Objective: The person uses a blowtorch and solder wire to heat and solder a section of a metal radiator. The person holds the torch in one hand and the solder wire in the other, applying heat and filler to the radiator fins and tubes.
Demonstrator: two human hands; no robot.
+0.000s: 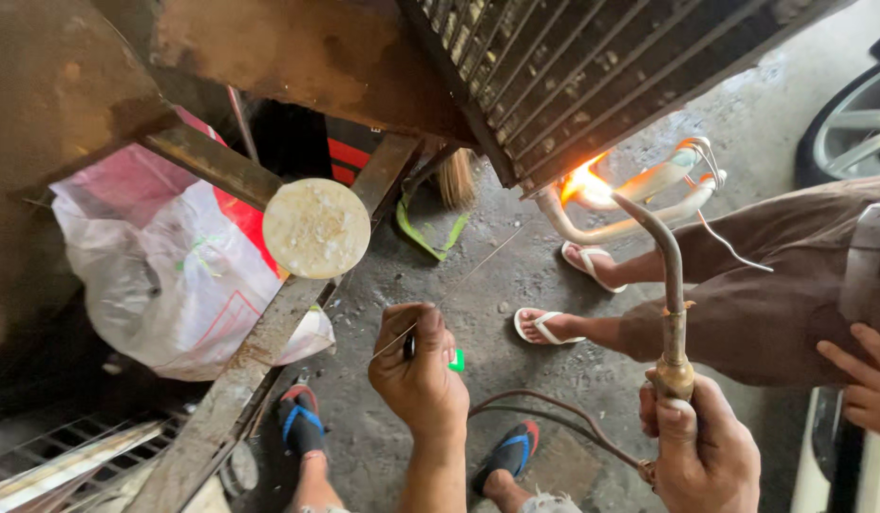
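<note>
My right hand (701,445) grips the brass handle of a gas torch (670,285). Its curved tip points up at a bent pipe (639,195) under a finned coil (592,66), where an orange flame (584,180) burns. My left hand (421,366) is closed on a thin filler rod (463,280) and a small dark and green lighter (455,360). The rod slants up to the right toward the flame; its far end fades from sight.
A person in brown trousers (772,294) and white sandals sits at the right, one hand (862,380) on a knee. Torch hoses (554,413) lie on the concrete floor. A rusty metal frame (269,332), a round pale disc (315,228) and a white plastic bag (164,275) fill the left.
</note>
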